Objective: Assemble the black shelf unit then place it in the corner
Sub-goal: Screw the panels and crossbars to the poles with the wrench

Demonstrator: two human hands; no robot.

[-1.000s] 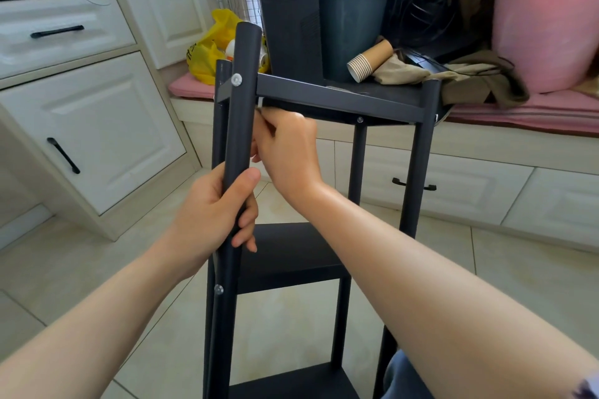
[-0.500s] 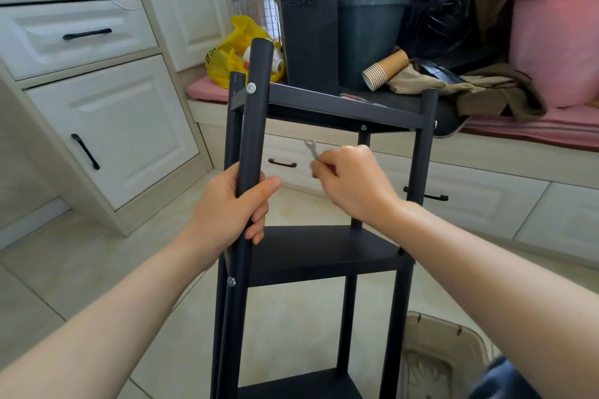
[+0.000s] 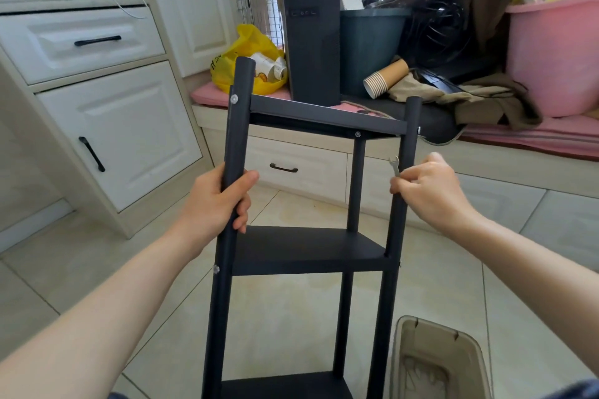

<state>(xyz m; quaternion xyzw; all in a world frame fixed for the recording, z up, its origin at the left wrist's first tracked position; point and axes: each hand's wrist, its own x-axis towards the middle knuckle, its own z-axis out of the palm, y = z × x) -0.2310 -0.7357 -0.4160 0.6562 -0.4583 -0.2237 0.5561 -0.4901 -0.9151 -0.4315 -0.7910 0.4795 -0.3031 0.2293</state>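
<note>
shelf unit (image 3: 308,249): stood upright on the tiled floor (image 3: 291,317).
left grip (image 3: 215,204): wrapped round its left post.
right grip (image 3: 431,191): pinched a small wrench (image 3: 394,165) beside its right post.

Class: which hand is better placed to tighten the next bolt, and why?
Probably the right hand: it holds the wrench beside the right post; the left hand grips the left post.

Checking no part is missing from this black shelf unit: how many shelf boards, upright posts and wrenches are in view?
Shelf boards: 3
Upright posts: 3
Wrench: 1
Total: 7
</note>
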